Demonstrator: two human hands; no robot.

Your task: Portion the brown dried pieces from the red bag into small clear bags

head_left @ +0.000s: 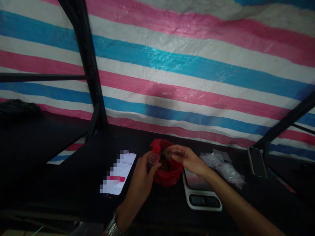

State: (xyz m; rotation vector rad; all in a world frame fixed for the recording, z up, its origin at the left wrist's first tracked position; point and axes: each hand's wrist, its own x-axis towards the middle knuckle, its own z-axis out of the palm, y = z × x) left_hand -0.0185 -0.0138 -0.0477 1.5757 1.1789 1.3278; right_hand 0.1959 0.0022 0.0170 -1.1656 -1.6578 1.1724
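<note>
A red plastic bag (169, 175) with dark contents lies open on the black table, low in the middle of the view. My left hand (142, 177) is at its left edge, fingers curled round a small clear plastic bag (153, 159). My right hand (187, 158) is over the bag's top right, pinching a small clump of the dark stuff (168, 152) between fingertips. The two hands are a little apart above the bag's mouth. A metal watch (113, 226) is on my left wrist.
A white digital scale (202, 196) sits right of the red bag, under my right forearm. A lit phone (119, 175) lies to the left, a dark phone (257, 162) far right. Clear small bags (222, 165) are heaped behind the scale. A striped tarp (197, 65) and black poles (86, 62) stand behind.
</note>
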